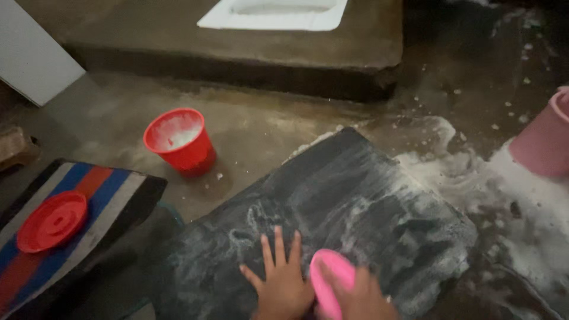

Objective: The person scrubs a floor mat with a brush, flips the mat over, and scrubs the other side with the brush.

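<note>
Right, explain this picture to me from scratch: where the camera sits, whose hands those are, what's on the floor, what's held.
There is one picture, from a camera worn on a person's head, looking down at their own bare hands. The left hand lies flat, fingers spread, on a dark soapy cloth spread over a wet concrete floor. The right hand grips a pink scrubbing brush against that cloth. A red cup with white foam inside stands further back. A red lid rests on a striped mat at the left. A pink bucket stands at the right edge, with suds around it.
</note>
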